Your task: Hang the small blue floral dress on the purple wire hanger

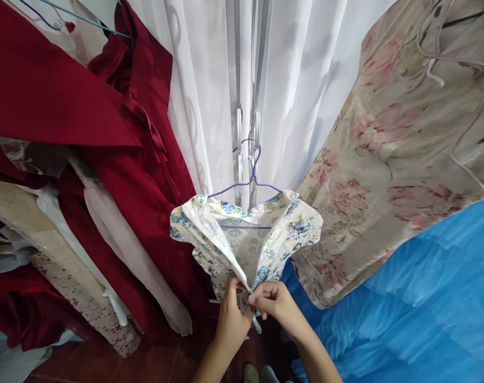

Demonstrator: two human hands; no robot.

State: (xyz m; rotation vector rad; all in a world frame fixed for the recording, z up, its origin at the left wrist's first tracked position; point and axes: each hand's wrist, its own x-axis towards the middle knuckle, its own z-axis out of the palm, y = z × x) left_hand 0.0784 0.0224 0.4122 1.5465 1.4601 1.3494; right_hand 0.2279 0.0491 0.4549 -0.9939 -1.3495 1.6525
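A white dress with blue and yellow flowers [301,226] hangs on a purple wire hanger [254,173] in front of me. Its zipper [264,242] is undone from the neck down, so the two sides spread in a V. At the bottom of that V, my right hand [274,300] pinches what looks like the zipper pull; the pull itself is mostly covered by the fingers. My left hand [234,308] grips the dress fabric just left of the same spot, its fingers partly behind the cloth. Both hands nearly touch.
Behind the hanger are white curtains [297,80] and door handles [239,130]. Dark red garments [146,159] hang at left, beside a beige beaded garment [78,287]. On the right hang a pink-flowered covering [345,197] and blue ruffled fabric [405,298]. The floor [154,361] is reddish tile.
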